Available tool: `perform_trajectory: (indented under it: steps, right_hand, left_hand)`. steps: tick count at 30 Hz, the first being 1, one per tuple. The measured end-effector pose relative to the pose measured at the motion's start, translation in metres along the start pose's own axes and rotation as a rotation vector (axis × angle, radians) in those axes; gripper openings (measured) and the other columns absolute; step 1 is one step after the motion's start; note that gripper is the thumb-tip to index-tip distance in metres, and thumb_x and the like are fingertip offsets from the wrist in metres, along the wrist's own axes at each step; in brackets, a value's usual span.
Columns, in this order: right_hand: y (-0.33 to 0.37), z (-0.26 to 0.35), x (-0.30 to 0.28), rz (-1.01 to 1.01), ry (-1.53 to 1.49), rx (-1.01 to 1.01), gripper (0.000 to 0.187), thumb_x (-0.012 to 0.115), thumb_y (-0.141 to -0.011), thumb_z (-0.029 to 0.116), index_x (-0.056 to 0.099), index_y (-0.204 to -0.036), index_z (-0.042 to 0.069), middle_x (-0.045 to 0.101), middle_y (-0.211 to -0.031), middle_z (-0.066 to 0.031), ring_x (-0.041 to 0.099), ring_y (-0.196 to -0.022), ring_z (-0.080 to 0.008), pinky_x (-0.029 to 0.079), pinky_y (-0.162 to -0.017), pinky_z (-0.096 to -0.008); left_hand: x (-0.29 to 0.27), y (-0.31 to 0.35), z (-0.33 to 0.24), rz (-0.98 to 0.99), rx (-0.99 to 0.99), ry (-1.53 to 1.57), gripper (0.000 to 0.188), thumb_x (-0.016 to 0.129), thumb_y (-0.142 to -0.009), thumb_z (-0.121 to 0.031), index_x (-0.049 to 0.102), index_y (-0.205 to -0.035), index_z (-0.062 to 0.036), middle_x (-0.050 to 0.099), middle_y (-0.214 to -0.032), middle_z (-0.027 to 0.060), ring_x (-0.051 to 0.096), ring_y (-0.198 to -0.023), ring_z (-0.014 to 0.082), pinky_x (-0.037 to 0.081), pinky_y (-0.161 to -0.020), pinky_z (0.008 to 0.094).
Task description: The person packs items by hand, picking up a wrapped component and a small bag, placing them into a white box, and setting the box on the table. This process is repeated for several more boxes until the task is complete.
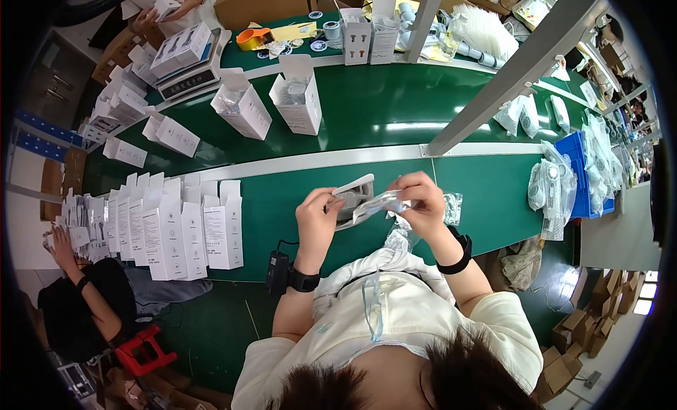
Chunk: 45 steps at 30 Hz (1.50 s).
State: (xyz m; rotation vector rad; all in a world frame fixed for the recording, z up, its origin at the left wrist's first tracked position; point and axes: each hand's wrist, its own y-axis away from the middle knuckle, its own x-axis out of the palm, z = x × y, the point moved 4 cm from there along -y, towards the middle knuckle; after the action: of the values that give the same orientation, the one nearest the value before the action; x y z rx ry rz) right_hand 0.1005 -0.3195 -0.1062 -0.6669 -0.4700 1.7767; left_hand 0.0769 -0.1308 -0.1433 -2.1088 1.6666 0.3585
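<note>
Over the green bench, my left hand grips a small white carton by its side. The carton is tilted with its open end toward me, and greyish contents show inside. My right hand pinches a clear plastic bag at the carton's mouth; what the bag contains is hard to make out. Close to my right hand lies a small clear packet on the bench. Another crumpled clear bag rests at the bench edge in front of my body.
Rows of open white cartons stand at my left, where a co-worker's hand reaches in. Two filled cartons stand on the far bench behind a metal rail. A slanted post rises at right, near a blue bin with bagged parts.
</note>
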Motion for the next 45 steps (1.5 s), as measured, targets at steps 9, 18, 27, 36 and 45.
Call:
perform_trajectory:
  steps: [9,18,27,36,45]
  right_hand:
    - [0.006,-0.010,0.059,0.731,0.623,-0.232,0.027,0.065,-0.069,0.019,0.061,-0.093,0.008,0.051,-0.105,-0.0047,0.043,-0.108,-0.0237,0.036,-0.092,-0.0431]
    - [0.038,-0.072,0.043,0.221,0.261,0.149,0.092,0.079,-0.056,0.027,0.027,-0.131,0.011,0.029,-0.130,-0.0160,0.030,-0.121,-0.0332,0.026,-0.101,-0.0410]
    - [-0.041,-0.144,0.020,-0.127,-0.311,0.494,0.115,0.078,-0.055,0.004,-0.002,-0.138,0.009,0.025,-0.136,-0.0134,0.026,-0.126,-0.0247,0.027,-0.101,-0.0338]
    - [-0.093,-0.221,-0.041,-0.296,0.400,0.326,0.108,0.075,-0.060,0.011,0.002,-0.139,0.012,0.028,-0.134,-0.0185,0.034,-0.121,-0.0289,0.030,-0.098,-0.0375]
    - [0.073,-0.164,-0.183,-0.796,0.350,0.486,0.009,0.048,-0.080,0.004,0.054,-0.083,-0.002,0.056,-0.073,-0.0065,0.054,-0.062,-0.0118,0.042,-0.055,-0.0225]
  left_hand:
    - [-0.004,-0.010,0.010,-0.059,0.049,0.022,0.011,0.068,-0.066,-0.001,0.059,-0.070,0.0053,0.061,-0.076,0.0093,0.055,-0.056,0.0150,0.043,-0.051,0.0249]
    - [-0.137,-0.007,0.106,-0.404,-0.054,-1.042,0.078,0.075,-0.061,-0.022,0.037,-0.127,-0.0092,0.020,-0.139,0.0166,0.016,-0.126,0.0391,0.025,-0.096,0.0532]
    - [-0.120,0.047,0.171,-0.054,-0.583,-1.106,0.097,0.075,-0.057,-0.007,0.017,-0.135,-0.0126,0.016,-0.138,0.0163,0.021,-0.121,0.0419,0.029,-0.091,0.0562]
    - [0.037,0.019,0.076,-0.008,-0.230,-0.627,0.085,0.076,-0.060,-0.019,0.028,-0.130,-0.0093,0.020,-0.133,0.0185,0.031,-0.112,0.0403,0.035,-0.088,0.0470]
    - [0.014,-0.020,0.122,0.244,-0.445,-0.263,0.067,0.070,-0.069,-0.021,0.037,-0.125,-0.0031,0.052,-0.108,0.0156,0.052,-0.096,0.0284,0.042,-0.082,0.0326]
